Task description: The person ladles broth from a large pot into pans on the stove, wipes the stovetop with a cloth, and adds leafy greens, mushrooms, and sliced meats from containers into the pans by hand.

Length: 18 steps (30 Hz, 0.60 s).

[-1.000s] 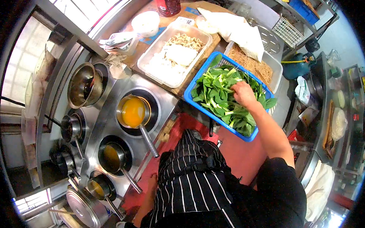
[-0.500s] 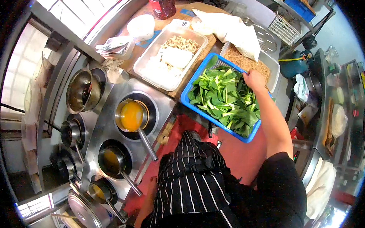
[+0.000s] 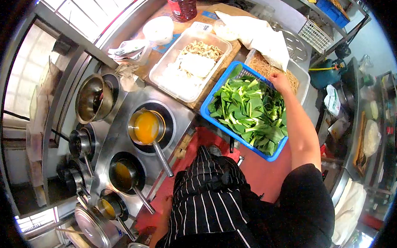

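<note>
My right hand point(image 3: 281, 81) is at the far rim of a blue plastic basket point(image 3: 231, 134) heaped with cut leafy greens point(image 3: 250, 110). Its fingers are curled closed; whether they grip the rim or something beside it is hidden. Just beyond the fingers lie thin brown noodles point(image 3: 262, 65) in a pale tub point(image 3: 304, 81), partly under a white cloth point(image 3: 267, 41). My left hand point(image 3: 165, 206) hangs low beside my striped apron point(image 3: 213, 190), its fingers mostly hidden. To the basket's left a clear plastic tray point(image 3: 188, 97) holds wide pale noodles and a white mass.
On the steel stove at left stand a pan of orange liquid point(image 3: 146, 127), a darker pan point(image 3: 122, 176), a smaller pan point(image 3: 108, 208) and a steel bowl point(image 3: 92, 105). Pan handles jut toward me. A gas cylinder point(image 3: 327, 74) stands at right, near steel shelving.
My right hand has shifted slightly outward along the far rim, toward the noodles. The whole view has moved a little; the basket and tray keep their places relative to each other.
</note>
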Motion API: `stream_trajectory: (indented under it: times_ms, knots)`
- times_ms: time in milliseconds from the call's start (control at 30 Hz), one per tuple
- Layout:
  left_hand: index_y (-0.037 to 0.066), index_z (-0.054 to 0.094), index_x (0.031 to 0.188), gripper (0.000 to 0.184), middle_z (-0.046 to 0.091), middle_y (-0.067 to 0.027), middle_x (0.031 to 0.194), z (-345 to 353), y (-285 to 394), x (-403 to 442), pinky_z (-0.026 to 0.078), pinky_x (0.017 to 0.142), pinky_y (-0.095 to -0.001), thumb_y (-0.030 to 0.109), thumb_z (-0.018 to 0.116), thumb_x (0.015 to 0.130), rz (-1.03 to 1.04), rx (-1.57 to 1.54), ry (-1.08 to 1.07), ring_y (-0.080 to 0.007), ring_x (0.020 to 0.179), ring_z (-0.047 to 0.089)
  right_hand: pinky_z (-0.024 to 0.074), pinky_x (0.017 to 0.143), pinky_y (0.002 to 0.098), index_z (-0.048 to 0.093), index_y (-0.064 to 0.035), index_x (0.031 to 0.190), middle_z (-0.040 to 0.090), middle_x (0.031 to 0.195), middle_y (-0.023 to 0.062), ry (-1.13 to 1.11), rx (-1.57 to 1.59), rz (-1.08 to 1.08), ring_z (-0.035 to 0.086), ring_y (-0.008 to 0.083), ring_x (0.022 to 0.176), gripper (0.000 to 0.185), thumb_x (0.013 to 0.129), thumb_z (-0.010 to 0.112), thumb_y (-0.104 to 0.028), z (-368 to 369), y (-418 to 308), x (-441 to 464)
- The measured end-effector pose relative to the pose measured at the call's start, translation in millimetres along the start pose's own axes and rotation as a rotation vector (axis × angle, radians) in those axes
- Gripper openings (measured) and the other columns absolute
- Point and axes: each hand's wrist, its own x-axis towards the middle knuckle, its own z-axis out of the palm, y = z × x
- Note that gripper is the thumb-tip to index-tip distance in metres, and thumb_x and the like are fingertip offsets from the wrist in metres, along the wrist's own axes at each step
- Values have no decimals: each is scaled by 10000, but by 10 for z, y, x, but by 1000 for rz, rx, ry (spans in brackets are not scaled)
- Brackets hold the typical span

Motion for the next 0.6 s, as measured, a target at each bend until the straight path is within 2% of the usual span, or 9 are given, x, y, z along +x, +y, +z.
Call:
stream_trajectory:
  times_ms: [67,133,167,200,233,300,433,533,600]
  knots:
    - [-10,660,1051,301,681,-104,955,13,-53,7,489,768,-340,245,554,931,-44,-39,-4,-204,860,620,516,731,386,724,-71,926,711,845,137,131,-60,-42,674,266,773,252,811,659,-285,-20,-183,8]
    - [2,656,1060,299,673,-82,930,34,-153,59,481,748,-324,256,559,934,-88,-80,-3,-184,827,607,517,743,384,718,-68,943,711,870,144,140,-90,-33,677,271,807,269,821,642,-297,124,-198,178]
    - [15,652,1069,306,656,-62,907,30,-192,115,468,725,-304,277,568,935,-121,-234,-60,-164,788,583,518,756,382,713,-66,959,711,896,152,149,-123,-26,680,276,841,287,832,626,-308,201,-212,216]
    - [28,648,1077,314,639,-43,884,18,-173,139,455,703,-284,298,577,936,-154,-389,-117,-145,749,560,519,775,375,715,-67,956,709,911,165,103,-219,-2,682,276,876,258,810,653,-270,81,-579,-17]
    - [28,648,1077,314,639,-43,884,5,-159,149,455,703,-284,298,577,936,-152,-386,-116,-145,749,560,519,775,375,715,-67,956,709,911,165,104,-216,0,682,276,876,258,810,653,-270,130,-515,33]
    - [40,636,1092,316,607,-16,865,-16,-69,141,431,670,-255,309,562,944,-117,-391,-120,-117,720,516,518,783,368,716,-69,955,708,898,164,-5,-193,-210,680,272,854,213,794,670,-201,244,-421,128]
    - [22,622,1107,318,606,-38,907,44,220,72,439,689,-259,277,539,937,-169,-512,-83,-133,766,532,518,779,358,714,-59,951,708,871,149,-74,-116,-196,676,254,827,185,784,669,-122,216,-458,52]
    - [10,612,1117,320,605,-53,934,84,234,39,445,702,-262,256,524,932,-207,-590,-64,-144,797,543,517,755,354,711,-52,949,706,852,138,18,40,-277,668,242,800,177,788,640,-71,218,-334,71]
    - [12,605,1116,318,597,-63,934,51,190,48,453,713,-267,256,525,928,-91,-396,-110,-159,820,552,526,757,374,720,-70,979,712,888,146,194,28,-217,686,277,813,228,776,615,-79,102,-325,52]
